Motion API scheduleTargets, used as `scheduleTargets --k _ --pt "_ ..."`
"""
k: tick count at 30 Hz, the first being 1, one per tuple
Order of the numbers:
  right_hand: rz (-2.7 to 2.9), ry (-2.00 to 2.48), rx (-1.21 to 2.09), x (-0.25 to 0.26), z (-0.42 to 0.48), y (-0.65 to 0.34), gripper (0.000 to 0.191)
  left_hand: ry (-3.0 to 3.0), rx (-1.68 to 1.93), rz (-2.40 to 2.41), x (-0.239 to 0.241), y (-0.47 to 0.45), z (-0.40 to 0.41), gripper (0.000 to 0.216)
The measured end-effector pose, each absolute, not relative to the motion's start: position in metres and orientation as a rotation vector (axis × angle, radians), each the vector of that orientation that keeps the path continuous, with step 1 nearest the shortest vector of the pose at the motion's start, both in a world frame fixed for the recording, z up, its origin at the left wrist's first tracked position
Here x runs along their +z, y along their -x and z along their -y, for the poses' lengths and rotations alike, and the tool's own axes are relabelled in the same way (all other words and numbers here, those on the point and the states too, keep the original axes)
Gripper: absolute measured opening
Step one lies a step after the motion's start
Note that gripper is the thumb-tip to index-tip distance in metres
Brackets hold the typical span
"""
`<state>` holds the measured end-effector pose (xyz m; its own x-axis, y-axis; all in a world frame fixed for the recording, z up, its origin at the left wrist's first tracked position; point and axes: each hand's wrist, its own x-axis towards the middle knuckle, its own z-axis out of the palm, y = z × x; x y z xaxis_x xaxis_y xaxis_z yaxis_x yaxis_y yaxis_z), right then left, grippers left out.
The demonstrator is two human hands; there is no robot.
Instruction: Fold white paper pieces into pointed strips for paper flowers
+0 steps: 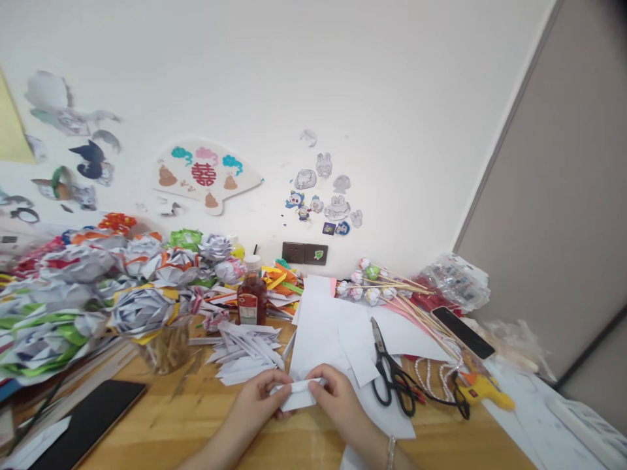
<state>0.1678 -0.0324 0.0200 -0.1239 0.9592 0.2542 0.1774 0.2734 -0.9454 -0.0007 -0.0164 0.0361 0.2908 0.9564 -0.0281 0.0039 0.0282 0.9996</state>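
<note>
The left hand pinches the left end of a small folded white paper between thumb and fingers; the right hand grips its right end in the same way, with the thumb on the face towards the person; the paper is held low over the front of the wooden table, between the two hands; just beyond the left hand lies a loose pile of folded white strips, with a bottle of reddish liquid upright behind it; white sheets spread beyond the hands; to the right of the right hand, black-handled scissors lie with their blades pointing away from the person, partly over the sheets; large folded-paper flowers crowd the left side, and a yellow glue gun lies at the right
</note>
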Motion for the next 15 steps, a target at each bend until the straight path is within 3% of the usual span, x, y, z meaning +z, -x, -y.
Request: scheduleTargets --k 15 --pt "1.566 1.197 0.913 0.021 0.0303 -0.1665 0.01 -1.412 0.945 -1.044 0.0382 0.0004 0.0197 0.029"
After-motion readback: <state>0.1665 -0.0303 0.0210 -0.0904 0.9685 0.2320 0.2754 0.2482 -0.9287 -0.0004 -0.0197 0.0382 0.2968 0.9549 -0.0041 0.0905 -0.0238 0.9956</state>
